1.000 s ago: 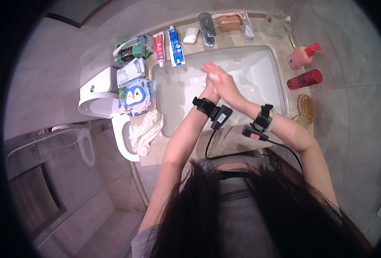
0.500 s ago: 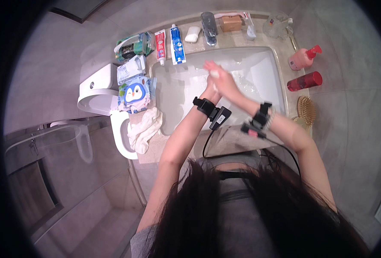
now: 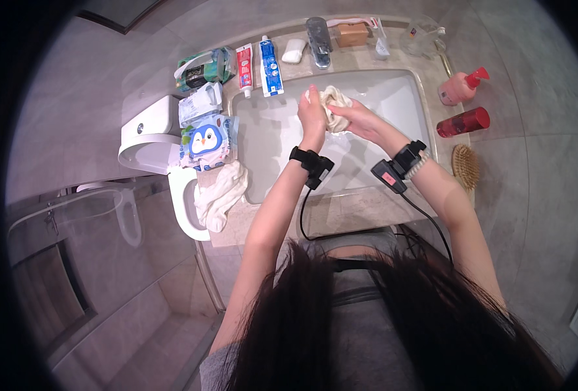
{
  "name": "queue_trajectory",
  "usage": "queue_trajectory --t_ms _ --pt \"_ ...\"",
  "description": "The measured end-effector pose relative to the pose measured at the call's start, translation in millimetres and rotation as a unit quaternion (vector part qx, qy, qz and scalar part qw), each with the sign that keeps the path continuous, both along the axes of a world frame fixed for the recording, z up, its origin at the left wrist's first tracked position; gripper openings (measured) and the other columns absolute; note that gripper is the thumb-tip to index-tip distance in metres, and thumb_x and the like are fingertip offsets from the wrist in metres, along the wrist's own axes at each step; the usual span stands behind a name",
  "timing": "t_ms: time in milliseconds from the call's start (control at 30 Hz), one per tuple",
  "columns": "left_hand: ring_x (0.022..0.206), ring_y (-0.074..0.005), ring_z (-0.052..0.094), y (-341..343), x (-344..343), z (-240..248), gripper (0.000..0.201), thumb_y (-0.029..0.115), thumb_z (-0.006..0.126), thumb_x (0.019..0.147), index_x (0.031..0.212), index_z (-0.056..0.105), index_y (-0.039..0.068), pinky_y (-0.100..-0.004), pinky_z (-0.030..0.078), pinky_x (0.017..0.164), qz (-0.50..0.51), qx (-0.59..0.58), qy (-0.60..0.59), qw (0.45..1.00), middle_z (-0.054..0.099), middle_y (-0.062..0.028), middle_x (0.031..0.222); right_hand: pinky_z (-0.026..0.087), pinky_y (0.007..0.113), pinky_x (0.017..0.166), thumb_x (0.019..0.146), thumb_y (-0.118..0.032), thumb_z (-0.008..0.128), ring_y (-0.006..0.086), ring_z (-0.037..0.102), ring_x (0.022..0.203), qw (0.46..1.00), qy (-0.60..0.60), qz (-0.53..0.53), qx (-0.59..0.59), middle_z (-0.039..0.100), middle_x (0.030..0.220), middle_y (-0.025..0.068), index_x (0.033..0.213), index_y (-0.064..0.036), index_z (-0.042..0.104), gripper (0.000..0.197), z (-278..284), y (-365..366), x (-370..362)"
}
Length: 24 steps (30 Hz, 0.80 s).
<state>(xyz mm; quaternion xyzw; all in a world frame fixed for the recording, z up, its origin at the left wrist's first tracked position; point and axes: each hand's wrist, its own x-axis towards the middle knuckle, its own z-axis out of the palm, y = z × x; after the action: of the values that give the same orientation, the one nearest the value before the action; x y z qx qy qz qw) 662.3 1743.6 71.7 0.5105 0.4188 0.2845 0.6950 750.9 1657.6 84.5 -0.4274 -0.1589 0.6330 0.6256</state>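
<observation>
Over the white sink [image 3: 263,163], both hands hold a bunched, wet-looking off-white cloth [image 3: 335,104]. My left hand [image 3: 312,117] grips its left side, thumb and fingers closed around it. From the right, my right hand [image 3: 362,122] presses the cloth with its thumb on top and the fingers partly hidden beneath. The cloth's lower side and its exact kind cannot be made out. Each wrist wears a black strap with a small cabled box. Another crumpled white cloth [image 3: 221,195] lies on the counter left of the sink.
Wipe packs [image 3: 204,142], a red tube [image 3: 245,68], a blue tube [image 3: 271,68], white soap [image 3: 293,51] and a dark bottle [image 3: 318,44] line the left and back counter. At right stand a pink pump bottle [image 3: 457,90], a red bottle [image 3: 463,122] and a hairbrush [image 3: 465,166]. A toilet [image 3: 149,137] is at left.
My hands were pressed together and blurred, with the cloth mostly hidden. Now they are slightly apart, and the bunched cloth shows between them.
</observation>
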Motion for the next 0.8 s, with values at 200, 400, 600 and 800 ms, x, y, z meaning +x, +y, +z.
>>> queue_trajectory --t_ms 200,400,600,800 --pt "0.085 -0.0157 0.056 -8.9 -10.8 -9.4 0.032 0.032 0.045 0.091 0.101 0.049 0.002 -0.0277 0.045 0.074 0.051 -0.117 -0.086 0.988 0.056 -0.0080 0.093 0.047 0.029 0.074 0.081 -0.016 0.060 0.0158 0.060 0.087 0.978 -0.184 -0.093 -0.026 0.062 0.093 0.0045 0.095 -0.0036 0.060 0.019 15.8 -6.9 2.5" --pt "0.085 -0.0153 0.056 -22.2 -1.9 -12.3 0.027 0.035 0.044 0.090 0.098 0.049 0.011 -0.0302 0.047 0.071 -0.062 -0.376 -0.184 0.906 0.055 -0.0055 0.095 0.047 0.032 0.067 0.067 -0.014 0.067 0.0245 0.060 0.074 0.718 -0.677 -0.094 0.131 0.060 0.079 0.0105 0.077 -0.0056 0.062 0.014 17.6 -4.1 -10.9" --pt "0.077 -0.0164 0.059 -26.7 11.2 -16.5 0.028 0.038 0.037 0.090 0.091 0.053 0.014 -0.0336 0.049 0.063 -0.083 -0.430 -0.372 0.818 0.060 -0.0014 0.085 0.048 0.032 0.065 0.065 -0.009 0.061 0.0309 0.061 0.073 0.737 -0.635 -0.165 0.159 0.062 0.076 0.0141 0.077 -0.0063 0.065 0.013 40.2 5.1 -22.3" --pt "0.082 -0.0207 0.059 -21.6 20.0 -17.5 0.028 0.035 0.039 0.090 0.096 0.054 0.013 -0.0362 0.050 0.069 -0.096 -0.439 -0.269 0.852 0.059 -0.0064 0.093 0.048 0.035 0.062 0.066 -0.009 0.059 0.0325 0.060 0.069 0.755 -0.627 -0.189 0.042 0.061 0.072 0.0177 0.075 -0.0029 0.063 0.012 55.2 11.5 -22.2"
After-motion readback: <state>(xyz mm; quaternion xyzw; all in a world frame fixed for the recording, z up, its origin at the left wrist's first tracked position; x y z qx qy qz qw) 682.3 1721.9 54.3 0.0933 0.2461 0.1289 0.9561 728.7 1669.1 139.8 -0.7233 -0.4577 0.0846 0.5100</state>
